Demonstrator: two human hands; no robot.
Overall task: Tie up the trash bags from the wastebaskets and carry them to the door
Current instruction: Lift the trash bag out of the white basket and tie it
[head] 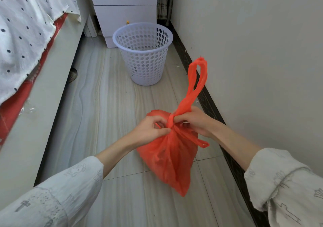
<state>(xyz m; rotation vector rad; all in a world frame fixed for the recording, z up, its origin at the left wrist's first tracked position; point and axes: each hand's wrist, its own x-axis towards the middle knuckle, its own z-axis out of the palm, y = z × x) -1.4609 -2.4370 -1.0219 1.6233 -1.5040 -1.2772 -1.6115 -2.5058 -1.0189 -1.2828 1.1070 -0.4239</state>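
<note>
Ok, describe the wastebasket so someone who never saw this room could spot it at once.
Look down the strip of pale tiled floor between the bed and the wall. At its far end, in front of the white drawer unit, stands the wastebasket. It is the only round, pale lilac plastic bin, its wall pierced all over with holes.

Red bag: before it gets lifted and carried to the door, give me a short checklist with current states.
1. Red bag out of the wastebasket: ok.
2. Left hand pinching the bag neck: ok.
3. Right hand gripping the handle loop: ok.
4. Knot pulled tight: cannot tell, fingers cover it.
5. Second handle tied in: not ok, it hangs loose.
6. Floor ahead free of obstacles: ok.
</note>
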